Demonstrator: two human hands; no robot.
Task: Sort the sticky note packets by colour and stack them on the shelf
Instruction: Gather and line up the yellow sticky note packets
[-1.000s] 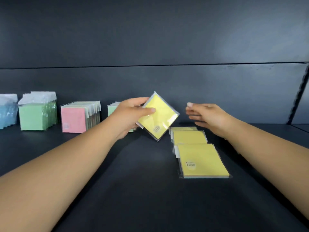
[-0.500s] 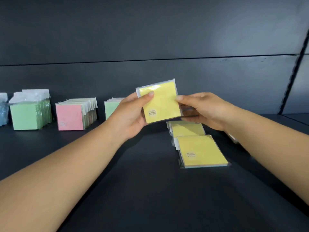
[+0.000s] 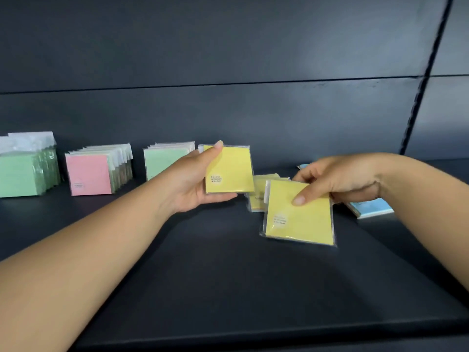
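Yellow packet (image 3: 229, 171) in L hand (image 3: 189, 185), another (image 3: 299, 214) in R hand (image 3: 340, 180).

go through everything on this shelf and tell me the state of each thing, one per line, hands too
Left hand: grips an upright yellow sticky note packet, off the shelf.
Right hand: pinches a second yellow plastic-wrapped packet by its top edge.
Loose yellow packets: lying flat behind it.
Blue packet: lying flat, partly hidden.
Pink row: standing upright.
Green rows: standing upright.
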